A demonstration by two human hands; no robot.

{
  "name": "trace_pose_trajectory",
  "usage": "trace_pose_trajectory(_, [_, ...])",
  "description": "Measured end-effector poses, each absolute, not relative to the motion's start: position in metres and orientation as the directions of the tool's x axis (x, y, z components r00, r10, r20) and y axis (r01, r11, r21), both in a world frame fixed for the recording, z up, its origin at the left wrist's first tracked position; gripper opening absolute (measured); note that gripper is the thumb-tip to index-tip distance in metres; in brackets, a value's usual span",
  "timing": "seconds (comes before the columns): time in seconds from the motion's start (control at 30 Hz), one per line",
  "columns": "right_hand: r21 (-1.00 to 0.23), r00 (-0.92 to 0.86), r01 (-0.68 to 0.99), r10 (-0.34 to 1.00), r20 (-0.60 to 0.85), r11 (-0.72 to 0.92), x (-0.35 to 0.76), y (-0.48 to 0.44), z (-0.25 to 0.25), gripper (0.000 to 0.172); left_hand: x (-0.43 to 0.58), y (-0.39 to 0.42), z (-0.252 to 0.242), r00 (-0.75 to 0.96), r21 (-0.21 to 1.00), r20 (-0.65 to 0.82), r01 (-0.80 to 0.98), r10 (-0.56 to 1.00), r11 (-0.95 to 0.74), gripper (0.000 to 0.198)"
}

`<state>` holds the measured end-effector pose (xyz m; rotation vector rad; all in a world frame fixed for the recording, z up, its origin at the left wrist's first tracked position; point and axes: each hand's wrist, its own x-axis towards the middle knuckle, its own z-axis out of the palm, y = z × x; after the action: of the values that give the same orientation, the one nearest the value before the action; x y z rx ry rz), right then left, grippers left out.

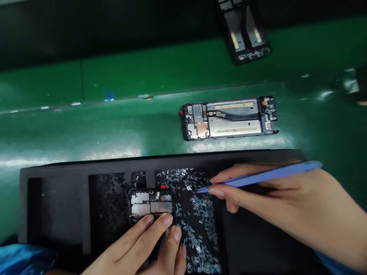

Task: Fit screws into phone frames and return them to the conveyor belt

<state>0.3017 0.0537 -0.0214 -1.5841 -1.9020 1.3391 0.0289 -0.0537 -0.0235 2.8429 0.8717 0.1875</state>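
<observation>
In the head view, my left hand [143, 246] lies over an opened phone body [140, 209], its fingers gripping the lower part. Circuit boards and metal shields show at the phone's upper end; the rest is under my hand. Blue tweezers [263, 176] are pinched between the thumb and fingers of my right hand [289, 202]. Their tips point left, over a compartment scattered with tiny shiny parts [202, 208]. Whether the tips hold one of these parts I cannot tell. The phone body is just left of these parts, with a small red tab at its top edge.
Beneath my hands is a black compartmented tray [114, 165]; one compartment holds small dark pieces [111, 194]. Behind it, another opened phone body [232, 118] lies on the green work surface [71, 133]. Farther back is a third phone body [243, 34], partly on a dark strip.
</observation>
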Motion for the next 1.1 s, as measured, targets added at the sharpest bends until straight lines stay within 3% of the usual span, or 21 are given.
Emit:
trace_pose_trajectory(0.17, [-0.780,-0.334,0.602,0.833,-0.440,-0.170,0.300,0.060,-0.020,0.031,0.028,-0.053,-0.023,0.852,0.156,0.082,0.501,0.516,-0.851,0.029])
trace_pose_trajectory(0.27, [-0.778,-0.342,0.609,0.836,-0.430,-0.151,0.297,0.061,-0.019,0.034,0.028,-0.056,-0.022,0.843,0.159,0.096,0.511,0.529,-0.845,0.032])
trace_pose_trajectory(0.43, [-0.752,-0.400,0.651,0.888,-0.225,0.102,0.291,0.048,-0.006,0.047,0.030,-0.060,-0.020,0.839,0.157,0.100,0.517,0.534,-0.841,0.047])
trace_pose_trajectory(0.53, [-0.671,-0.461,0.657,0.888,0.005,0.345,0.280,0.038,0.009,0.036,0.031,-0.062,-0.020,0.837,0.143,0.126,0.516,0.533,-0.844,0.049])
trace_pose_trajectory(0.63, [-0.627,-0.566,0.598,0.817,0.110,0.499,0.255,0.037,0.015,0.030,0.031,-0.063,-0.020,0.825,0.128,0.181,0.519,0.535,-0.845,0.041])
trace_pose_trajectory(0.8, [-0.705,-0.693,0.499,0.721,0.024,0.504,0.208,0.052,-0.001,0.029,0.029,-0.064,-0.023,0.824,0.107,0.182,0.526,0.536,-0.844,0.036])
trace_pose_trajectory(1.1, [-0.660,-0.696,0.545,0.718,-0.012,0.517,0.205,0.052,-0.006,0.031,0.029,-0.063,-0.032,0.778,0.091,0.289,0.557,0.557,-0.825,0.030])
